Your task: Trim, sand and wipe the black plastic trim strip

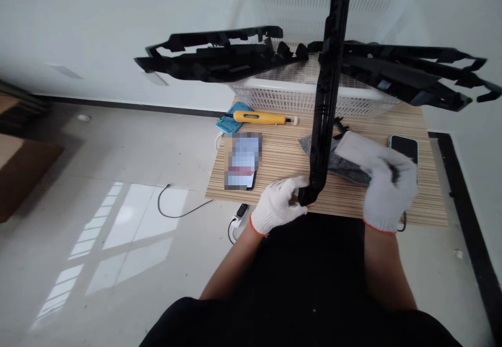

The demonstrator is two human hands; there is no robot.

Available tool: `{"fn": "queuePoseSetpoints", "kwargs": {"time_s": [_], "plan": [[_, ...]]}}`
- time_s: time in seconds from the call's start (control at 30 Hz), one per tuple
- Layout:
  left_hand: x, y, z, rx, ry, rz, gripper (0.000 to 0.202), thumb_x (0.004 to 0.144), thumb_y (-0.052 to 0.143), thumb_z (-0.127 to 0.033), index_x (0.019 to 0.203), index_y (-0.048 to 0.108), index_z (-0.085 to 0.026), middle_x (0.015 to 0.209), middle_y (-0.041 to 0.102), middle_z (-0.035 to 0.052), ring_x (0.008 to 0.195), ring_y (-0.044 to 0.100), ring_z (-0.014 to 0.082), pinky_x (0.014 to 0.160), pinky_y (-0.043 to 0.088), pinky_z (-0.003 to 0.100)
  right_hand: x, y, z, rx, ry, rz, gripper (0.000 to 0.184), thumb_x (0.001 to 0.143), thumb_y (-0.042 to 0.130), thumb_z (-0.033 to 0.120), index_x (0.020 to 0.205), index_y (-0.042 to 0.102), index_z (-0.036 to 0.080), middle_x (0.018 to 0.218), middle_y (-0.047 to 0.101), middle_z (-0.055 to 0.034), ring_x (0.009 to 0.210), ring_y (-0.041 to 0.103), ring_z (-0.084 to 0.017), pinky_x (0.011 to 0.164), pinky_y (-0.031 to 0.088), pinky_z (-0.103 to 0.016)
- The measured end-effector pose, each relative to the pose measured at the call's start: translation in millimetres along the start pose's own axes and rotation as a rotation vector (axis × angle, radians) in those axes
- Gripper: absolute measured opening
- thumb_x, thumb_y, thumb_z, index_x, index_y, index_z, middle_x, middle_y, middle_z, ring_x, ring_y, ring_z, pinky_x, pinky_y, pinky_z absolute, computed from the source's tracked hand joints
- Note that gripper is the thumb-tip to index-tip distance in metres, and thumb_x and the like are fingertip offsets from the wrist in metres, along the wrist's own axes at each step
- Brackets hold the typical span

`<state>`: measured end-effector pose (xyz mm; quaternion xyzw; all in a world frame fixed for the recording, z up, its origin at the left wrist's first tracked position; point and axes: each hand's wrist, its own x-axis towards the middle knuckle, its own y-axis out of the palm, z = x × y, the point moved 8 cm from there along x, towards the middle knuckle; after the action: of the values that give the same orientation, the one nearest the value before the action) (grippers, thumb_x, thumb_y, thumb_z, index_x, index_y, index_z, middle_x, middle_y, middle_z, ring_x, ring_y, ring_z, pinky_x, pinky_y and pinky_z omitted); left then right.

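A long black plastic trim strip [327, 90] stands nearly upright in front of me, its lower end bent to the left. My left hand [280, 203], in a white knitted glove with an orange cuff, is closed around that bent end near the table's front edge. To the right of the strip is my right hand [382, 179], also gloved, its fingers pointing left towards the strip. Motion blurs those fingers, and I cannot tell whether they grip anything. Beneath them a dark grey cloth [347, 166] lies on the table, partly hidden by the strip.
A white plastic basket [274, 98] stands at the back, with several black trim pieces [219, 62] sticking out sideways. On the striped table [274, 148] are a yellow rotary tool [259, 118], a blue packet [231, 122], a blurred-out phone [243, 161] and another phone [403, 147].
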<state>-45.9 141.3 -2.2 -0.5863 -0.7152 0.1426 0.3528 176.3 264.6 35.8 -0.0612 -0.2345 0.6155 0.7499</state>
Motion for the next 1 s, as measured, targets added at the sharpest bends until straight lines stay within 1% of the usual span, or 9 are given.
{"fn": "queuePoseSetpoints", "kwargs": {"time_s": [0.07, 0.23, 0.4, 0.53, 0.6, 0.67, 0.73, 0.87, 1.0], "plan": [[-0.1, -1.2, -1.5, 0.006, 0.015, -0.010, 0.049, 0.078, 0.082, -0.031, 0.122, 0.061, -0.024, 0.112, 0.080, 0.0058, 0.081, 0.077, 0.0189, 0.076, 0.063, 0.033, -3.1, 12.5, 5.0, -0.141, -0.082, 0.116, 0.026, 0.093, 0.068, 0.041, 0.113, 0.074, 0.026, 0.134, 0.063, -0.0109, 0.132, 0.058, -0.035, 0.118, 0.043, -0.063], [5.0, -3.3, -8.1, -0.008, 0.087, 0.010, 0.047, 0.079, 0.082, -0.036, 0.119, 0.062, -0.022, 0.110, 0.080, 0.0066, 0.087, 0.077, 0.0215, 0.077, 0.062, 0.035, -24.1, 9.5, 40.7, -0.140, -0.287, -0.003, 0.034, 0.096, 0.068, 0.038, 0.126, 0.072, 0.022, 0.153, 0.049, -0.0152, 0.145, 0.046, -0.037, 0.121, 0.039, -0.062], [10.5, 1.1, -16.9, 0.054, 0.136, 0.080, 0.044, 0.082, 0.076, -0.036, 0.122, 0.064, -0.021, 0.097, 0.077, 0.0055, 0.083, 0.075, 0.0230, 0.076, 0.060, 0.038, -42.5, 68.5, 30.1, -0.086, 0.034, 0.479, 0.063, 0.086, 0.077, 0.054, 0.138, 0.060, 0.023, 0.122, 0.070, -0.0105, 0.109, 0.068, -0.032, 0.099, 0.056, -0.054], [-33.7, -9.5, -3.0, 0.070, 0.140, -0.014, 0.041, 0.086, 0.074, -0.047, 0.119, 0.067, -0.024, 0.087, 0.074, 0.0047, 0.075, 0.070, 0.0226, 0.069, 0.056, 0.037, -44.0, 83.7, 13.3, -0.179, 0.091, 0.514, 0.049, 0.086, 0.071, 0.058, 0.120, 0.065, 0.024, 0.109, 0.073, -0.0080, 0.103, 0.068, -0.031, 0.094, 0.054, -0.049], [-77.4, -28.9, 38.8, -0.090, -0.085, -0.207, 0.027, 0.085, 0.070, -0.051, 0.094, 0.067, -0.026, 0.077, 0.069, 0.0034, 0.070, 0.066, 0.0201, 0.069, 0.055, 0.036, -44.0, 82.3, 8.5, -0.168, 0.070, 0.491, 0.047, 0.086, 0.070, 0.058, 0.117, 0.065, 0.023, 0.105, 0.074, -0.0070, 0.099, 0.068, -0.030, 0.093, 0.053, -0.048], [-152.9, -64.3, 112.0, -0.123, -0.644, -0.705, 0.027, 0.087, 0.061, -0.052, 0.085, 0.058, -0.025, 0.070, 0.058, 0.0009, 0.063, 0.058, 0.0172, 0.064, 0.052, 0.033, -45.4, 79.3, 4.0, -0.165, 0.074, 0.476, 0.049, 0.085, 0.071, 0.059, 0.118, 0.064, 0.023, 0.096, 0.074, -0.0052, 0.093, 0.069, -0.029, 0.092, 0.052, -0.048], [-207.5, -76.8, 159.7, -0.080, -0.860, -0.852, 0.023, 0.096, 0.043, -0.044, 0.094, 0.053, -0.024, 0.080, 0.056, 0.0013, 0.067, 0.056, 0.0153, 0.068, 0.051, 0.031, -46.5, 76.0, 1.6, -0.170, 0.089, 0.453, 0.051, 0.084, 0.073, 0.058, 0.120, 0.063, 0.023, 0.089, 0.074, -0.0029, 0.089, 0.069, -0.028, 0.090, 0.051, -0.048], [-274.1, -71.4, 242.0, -0.054, -1.211, -0.754, 0.011, 0.093, 0.060, -0.030, 0.091, 0.056, -0.019, 0.083, 0.057, 0.0018, 0.081, 0.059, 0.0172, 0.080, 0.052, 0.033, -46.5, 74.7, 4.2, -0.195, 0.082, 0.427, 0.043, 0.086, 0.072, 0.052, 0.116, 0.064, 0.023, 0.081, 0.073, 0.0010, 0.083, 0.070, -0.026, 0.088, 0.051, -0.045], [-311.8, -38.8, 278.6, -0.143, -1.375, -0.518, 0.023, 0.096, 0.071, -0.035, 0.105, 0.065, -0.014, 0.100, 0.066, 0.0051, 0.090, 0.065, 0.0186, 0.082, 0.057, 0.037, -45.6, 75.8, 8.5, -0.161, 0.077, 0.409, 0.029, 0.085, 0.073, 0.044, 0.105, 0.064, 0.026, 0.076, 0.070, 0.0028, 0.076, 0.068, -0.025, 0.081, 0.052, -0.043]]}}
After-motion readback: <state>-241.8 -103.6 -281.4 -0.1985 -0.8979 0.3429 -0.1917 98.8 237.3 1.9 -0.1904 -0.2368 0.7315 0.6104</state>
